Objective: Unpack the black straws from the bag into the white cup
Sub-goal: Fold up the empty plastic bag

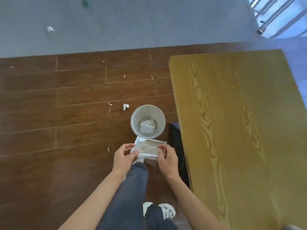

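Nearest to me, my legs and pale shoes (pixel 167 211) stand on the brown plank floor (pixel 66 130). Just beyond, my left hand (pixel 123 157) and right hand (pixel 167 159) each pinch a side of the clear plastic bag (pixel 148 147), fingers curled onto its edges, holding it in the air over my knee. I see no black straws in it and no white cup anywhere; the bag looks empty, though I cannot be sure. It should handle as light, limp and slippery film, so I'd keep hold at the side edges where it is doubled. Directly past it sits a white perforated wastebasket (pixel 147 121) with crumpled plastic inside, beside the yellow wooden table (pixel 240 122). Farther off, small scraps lie on the planks, then grey flooring.
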